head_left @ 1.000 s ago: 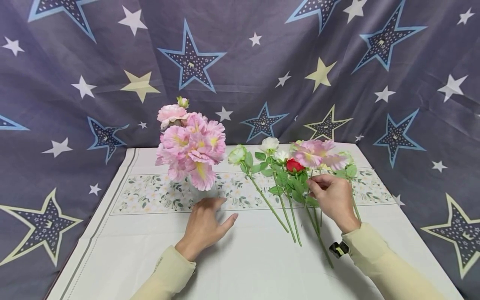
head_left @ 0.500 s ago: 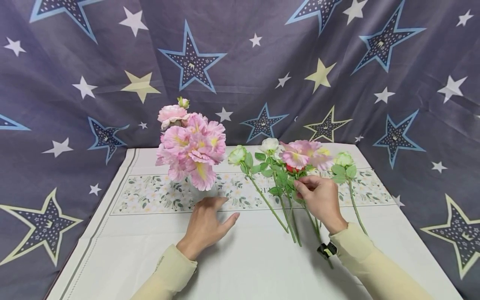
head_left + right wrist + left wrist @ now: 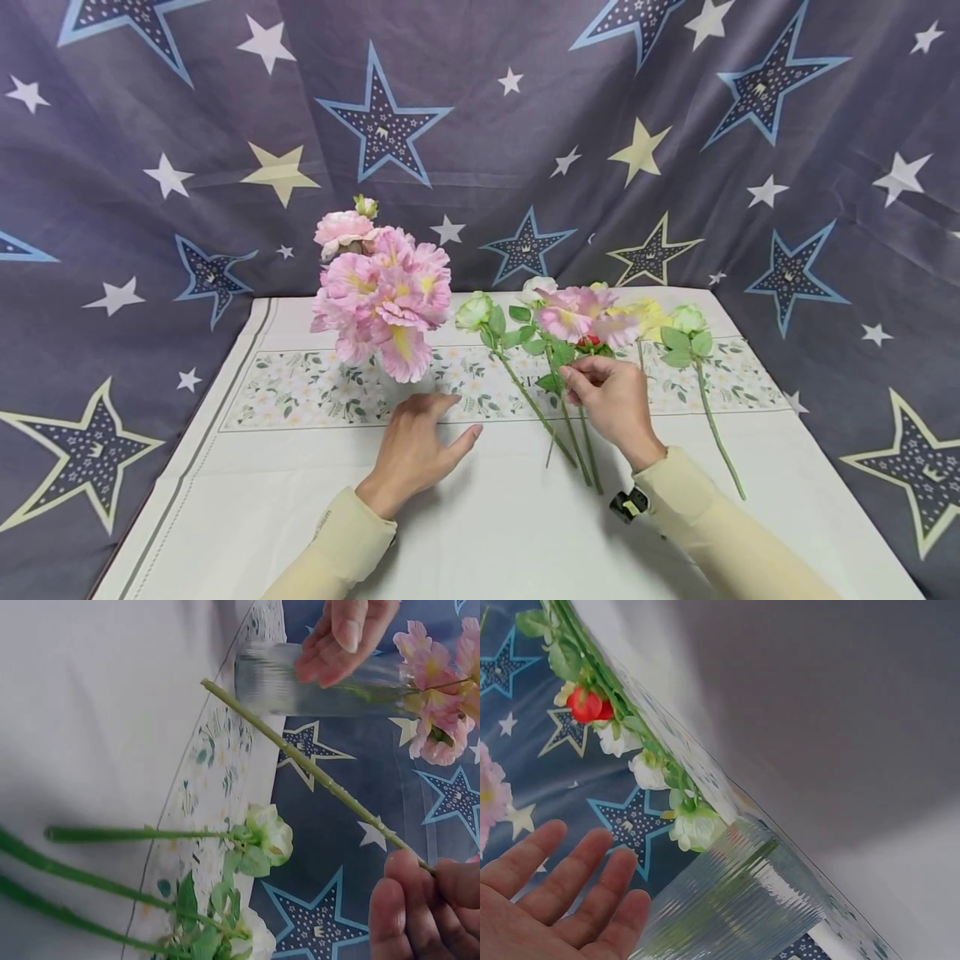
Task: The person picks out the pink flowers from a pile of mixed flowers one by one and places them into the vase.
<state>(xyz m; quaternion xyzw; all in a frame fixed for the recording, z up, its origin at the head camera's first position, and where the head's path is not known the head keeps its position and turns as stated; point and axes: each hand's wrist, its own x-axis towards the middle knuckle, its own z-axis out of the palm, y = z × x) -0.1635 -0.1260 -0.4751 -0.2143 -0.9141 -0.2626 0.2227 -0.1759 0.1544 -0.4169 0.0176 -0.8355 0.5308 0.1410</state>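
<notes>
Between thumb and fingers my right hand (image 3: 611, 400) pinches the stem (image 3: 322, 776) of a pink flower (image 3: 566, 317) with yellow-touched, ruffled petals. Its lower stem end sticks out free, slanting toward the vase in the right wrist view. A clear ribbed vase (image 3: 739, 896) holds a bunch of pink flowers (image 3: 386, 292); from the head it is mostly hidden by blooms and hand. Beside this vase my left hand (image 3: 416, 450) has its fingers extended (image 3: 589, 881) and grips nothing. Whether it touches the glass I cannot tell.
Several stemmed flowers lie on the white tablecloth: a pale green rose (image 3: 474, 310) nearest the vase, a white rose (image 3: 536, 288), a red rose (image 3: 589, 703), a yellow flower (image 3: 647, 318), and another green rose (image 3: 687, 319) at right. A star-patterned curtain (image 3: 480, 150) stands behind.
My right hand has moved left with the pink flower, passing over the lying roses. The yellow flower and right green rose have come into fuller view. My left hand has barely shifted.
</notes>
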